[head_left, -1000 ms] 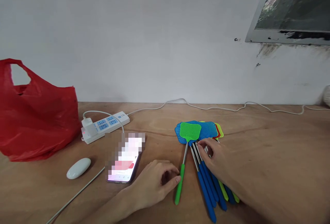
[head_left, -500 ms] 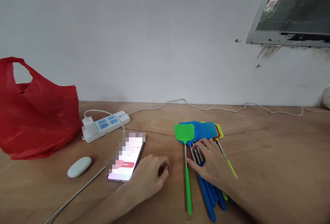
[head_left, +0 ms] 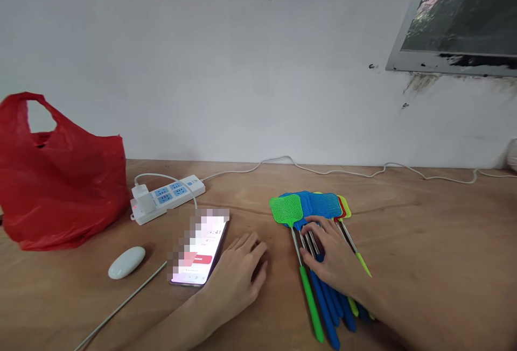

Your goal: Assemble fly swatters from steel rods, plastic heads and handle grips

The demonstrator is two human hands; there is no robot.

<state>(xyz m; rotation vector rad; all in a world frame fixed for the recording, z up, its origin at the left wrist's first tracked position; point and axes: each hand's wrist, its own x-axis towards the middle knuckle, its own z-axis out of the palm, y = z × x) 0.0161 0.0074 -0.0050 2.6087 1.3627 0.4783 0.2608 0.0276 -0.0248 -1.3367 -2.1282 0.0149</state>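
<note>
A bunch of fly swatters lies on the wooden table at right of centre. On top at the left is a green fly swatter (head_left: 286, 209), tilted, its handle slanting toward the blue handles. Several blue fly swatters (head_left: 323, 204) overlap beside it, with a red edge and a yellow-green fly swatter (head_left: 364, 265) at the right. My right hand (head_left: 329, 254) lies over the metal shafts, thumb and fingers apart; its palm hides part of them. My left hand (head_left: 239, 270) rests on the table beside a lit phone (head_left: 200, 259), fingers loosely bent and apart, holding nothing.
On the left stand a red plastic bag (head_left: 64, 184) and a white power strip (head_left: 173, 195) with a charger plugged in. A white oval object (head_left: 126, 262) and a cable (head_left: 121, 308) lie nearer me. A thin white cord (head_left: 323, 172) runs along the wall.
The green fly swatter has turned, its head going left and its handle end swinging right toward the blue handles. My left hand's fingers have loosened and stretched out. My right hand has barely moved.
</note>
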